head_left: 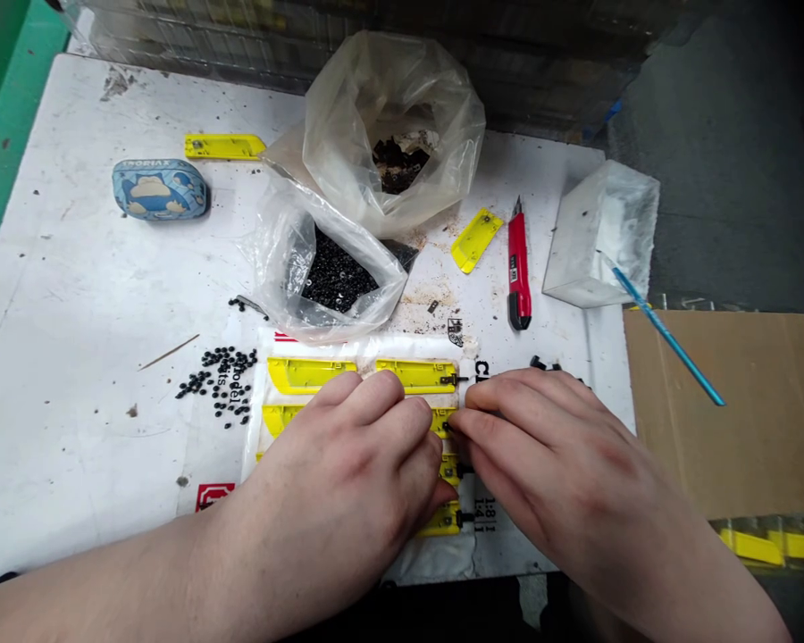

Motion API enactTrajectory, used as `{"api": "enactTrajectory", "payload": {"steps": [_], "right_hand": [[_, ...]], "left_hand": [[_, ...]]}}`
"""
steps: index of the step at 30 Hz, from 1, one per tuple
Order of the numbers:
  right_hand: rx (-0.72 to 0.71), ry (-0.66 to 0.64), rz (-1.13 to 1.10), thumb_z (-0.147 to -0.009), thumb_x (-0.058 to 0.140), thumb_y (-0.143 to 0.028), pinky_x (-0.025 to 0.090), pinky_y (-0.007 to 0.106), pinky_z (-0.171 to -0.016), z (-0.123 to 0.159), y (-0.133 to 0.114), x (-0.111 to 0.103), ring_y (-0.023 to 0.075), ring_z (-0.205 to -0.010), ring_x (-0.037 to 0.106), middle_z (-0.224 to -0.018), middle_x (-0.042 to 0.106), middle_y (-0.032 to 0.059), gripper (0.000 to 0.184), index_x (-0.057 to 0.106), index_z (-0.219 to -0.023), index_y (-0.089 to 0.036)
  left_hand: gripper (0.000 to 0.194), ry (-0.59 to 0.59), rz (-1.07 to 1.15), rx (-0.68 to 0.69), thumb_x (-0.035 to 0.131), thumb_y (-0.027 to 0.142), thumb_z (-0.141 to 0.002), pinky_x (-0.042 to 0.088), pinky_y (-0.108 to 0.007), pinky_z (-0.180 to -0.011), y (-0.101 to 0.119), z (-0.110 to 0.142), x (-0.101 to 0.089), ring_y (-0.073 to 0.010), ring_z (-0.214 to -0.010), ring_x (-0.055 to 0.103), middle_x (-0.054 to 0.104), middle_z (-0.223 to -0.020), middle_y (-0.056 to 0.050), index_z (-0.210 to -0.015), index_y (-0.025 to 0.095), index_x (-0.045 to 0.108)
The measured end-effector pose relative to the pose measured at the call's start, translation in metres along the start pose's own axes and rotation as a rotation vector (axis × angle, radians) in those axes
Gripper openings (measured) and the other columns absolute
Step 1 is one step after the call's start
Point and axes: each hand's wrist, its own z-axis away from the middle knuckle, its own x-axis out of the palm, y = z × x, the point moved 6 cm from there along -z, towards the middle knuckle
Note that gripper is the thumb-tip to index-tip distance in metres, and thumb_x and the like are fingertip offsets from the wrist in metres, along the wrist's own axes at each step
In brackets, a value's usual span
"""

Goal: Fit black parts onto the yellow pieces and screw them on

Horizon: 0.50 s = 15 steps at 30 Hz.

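Note:
Curled over the rows of yellow plastic pieces, my left hand [352, 473] is closed, and whatever its fingers grip is hidden beneath it. My right hand [556, 446] pinches at a small black part [447, 427] on the right end of a yellow plastic piece [440, 416] in the second row. In the row above, another yellow piece [415, 377] bears a black clip [448, 380] at its right end; a longer yellow piece [312, 375] lies to its left. Lower rows are partly covered by my left hand.
Behind the rows stand a bag of black beads [339, 272] and a larger plastic bag [402, 201]. Loose black beads [224, 379] lie left. A red utility knife [519, 268], a white box [576, 241] with a blue stick [676, 344], and a blue case [161, 189] surround them.

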Motion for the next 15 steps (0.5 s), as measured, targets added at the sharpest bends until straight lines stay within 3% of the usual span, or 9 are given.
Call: {"api": "enactTrajectory", "payload": {"steps": [15], "right_hand": [[0.050,-0.019,0.010,-0.108,0.062,-0.015,0.051,0.045,-0.095,0.0000,0.0051,0.0024,0.0270,-0.106,0.064,-0.116,0.071,0.0098,0.009,0.069,-0.114,-0.017]], "left_hand": [[0.024,0.015,-0.005,0.007,0.064,0.034,-0.110,0.041,-0.042,-0.079,-0.0003,-0.0018,0.0007,-0.0247,-0.087,0.049,0.065,-0.092,-0.005,-0.097,0.018,0.076]]}}
